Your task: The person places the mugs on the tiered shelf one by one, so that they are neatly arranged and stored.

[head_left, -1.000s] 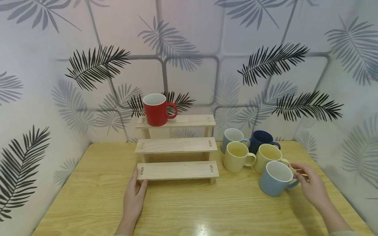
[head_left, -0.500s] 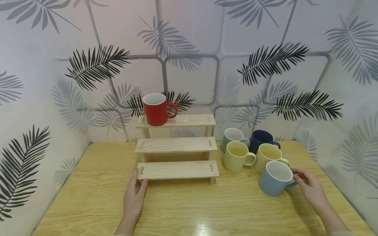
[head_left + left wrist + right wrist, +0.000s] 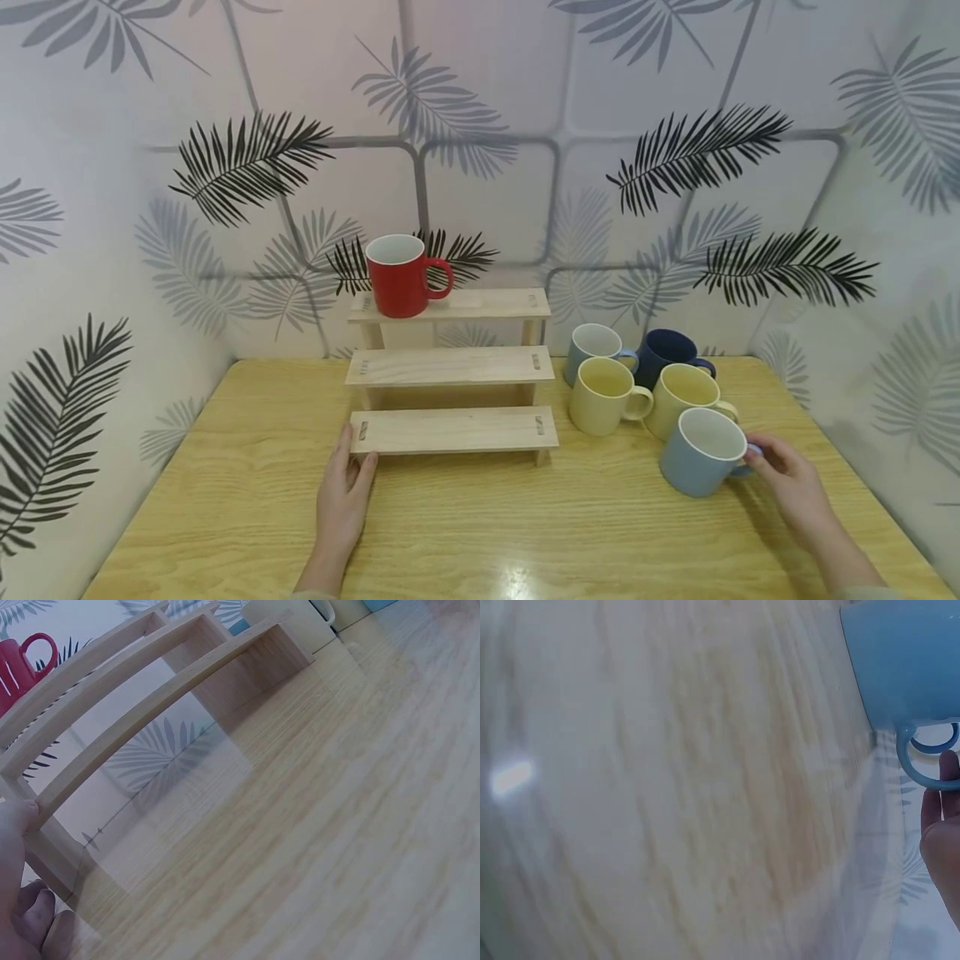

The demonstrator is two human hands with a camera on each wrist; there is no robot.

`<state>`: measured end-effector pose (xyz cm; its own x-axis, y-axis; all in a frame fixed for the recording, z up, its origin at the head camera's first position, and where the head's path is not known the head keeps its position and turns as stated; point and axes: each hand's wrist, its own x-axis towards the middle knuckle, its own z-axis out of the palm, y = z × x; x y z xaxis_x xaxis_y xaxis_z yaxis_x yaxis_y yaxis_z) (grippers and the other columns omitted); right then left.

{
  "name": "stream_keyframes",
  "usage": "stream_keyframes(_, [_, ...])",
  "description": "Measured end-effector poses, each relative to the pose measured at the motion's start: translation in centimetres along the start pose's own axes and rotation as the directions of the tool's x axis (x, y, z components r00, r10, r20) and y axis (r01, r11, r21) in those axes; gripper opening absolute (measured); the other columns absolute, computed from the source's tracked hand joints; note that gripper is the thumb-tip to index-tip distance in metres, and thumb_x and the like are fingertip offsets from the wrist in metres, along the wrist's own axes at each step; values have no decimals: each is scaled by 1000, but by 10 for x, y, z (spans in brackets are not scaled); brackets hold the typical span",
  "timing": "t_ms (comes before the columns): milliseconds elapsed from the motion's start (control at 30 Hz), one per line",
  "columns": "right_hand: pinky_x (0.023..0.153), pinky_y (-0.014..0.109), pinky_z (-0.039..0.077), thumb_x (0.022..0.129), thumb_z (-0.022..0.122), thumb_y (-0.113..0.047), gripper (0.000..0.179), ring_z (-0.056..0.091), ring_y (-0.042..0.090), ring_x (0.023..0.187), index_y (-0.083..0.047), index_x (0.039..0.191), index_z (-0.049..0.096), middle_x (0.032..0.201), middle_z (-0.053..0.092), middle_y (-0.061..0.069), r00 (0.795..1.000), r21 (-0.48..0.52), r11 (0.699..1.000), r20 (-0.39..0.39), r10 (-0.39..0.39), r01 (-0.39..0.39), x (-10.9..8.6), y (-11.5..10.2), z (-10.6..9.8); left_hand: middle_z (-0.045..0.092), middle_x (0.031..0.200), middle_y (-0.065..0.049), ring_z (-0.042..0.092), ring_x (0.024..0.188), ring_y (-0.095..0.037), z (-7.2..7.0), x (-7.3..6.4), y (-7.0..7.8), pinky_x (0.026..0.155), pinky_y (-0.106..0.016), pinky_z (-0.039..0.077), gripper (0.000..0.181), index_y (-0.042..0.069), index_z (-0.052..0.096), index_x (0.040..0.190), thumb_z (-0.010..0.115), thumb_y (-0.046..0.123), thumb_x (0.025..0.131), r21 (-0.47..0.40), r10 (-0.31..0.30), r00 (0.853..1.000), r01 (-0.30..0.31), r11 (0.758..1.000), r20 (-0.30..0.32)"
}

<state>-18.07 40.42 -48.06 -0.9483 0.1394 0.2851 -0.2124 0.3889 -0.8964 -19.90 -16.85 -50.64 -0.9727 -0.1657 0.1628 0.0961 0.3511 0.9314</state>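
At the right of the head view my right hand [image 3: 797, 487] pinches the handle of a light blue mug [image 3: 693, 458] with a white inside. In the right wrist view the fingers [image 3: 950, 766] reach through the handle of that mug [image 3: 907, 660], which stands upright on the table. My left hand [image 3: 343, 500] holds the front left corner of a three-step wooden shelf rack [image 3: 453, 432]. Seen from the left wrist, the thumb lies on the lowest board and the other fingers [image 3: 34, 915] are curled beside the leg. A red mug [image 3: 397, 279] stands on the top step, handle to the right.
Right of the rack stand two yellow mugs [image 3: 597, 408], a dark blue mug [image 3: 663, 354] and another light blue mug [image 3: 590, 354], close together. The wooden table [image 3: 480, 525] ends at a wall [image 3: 487, 208] with leaf-print covering behind and at both sides.
My right hand has closed in on the light blue mug's handle, and its fingers now pinch it. The left hand keeps its hold on the rack. The mugs stay in place.
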Motion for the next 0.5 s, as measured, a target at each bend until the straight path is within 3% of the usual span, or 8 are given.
stream_keyframes(67, [77, 5, 42, 96, 55, -3, 16, 54, -8, 91, -4, 110, 63, 97, 61, -21, 1000, 53, 999, -3, -10, 11, 0, 1, 2, 14, 157, -14, 22, 140, -30, 0, -1, 0, 108, -33, 31, 68, 10, 16, 153, 51, 34, 100, -7, 8, 1000, -8, 1000, -5])
stream_keyframes(267, [75, 6, 44, 96, 52, 2, 8, 56, -7, 88, 4, 102, 57, 93, 60, -17, 998, 33, 997, -5, -68, 68, -4, 0, 10, 14, 157, -13, 23, 140, -30, 0, -2, 0, 108, -32, 31, 68, 11, 15, 153, 50, 33, 100, -9, 5, 1000, -5, 1000, -2])
stream_keyframes(500, [71, 7, 45, 94, 57, 2, 15, 57, -6, 85, -11, 97, 65, 90, 64, -18, 999, 152, 988, -49, -12, 19, -4, -18, 22, 15, 157, -11, 23, 140, -29, 0, 1, -4, 108, -30, 30, 69, 11, 15, 154, 50, 34, 100, 5, 13, 1000, -13, 1000, 4])
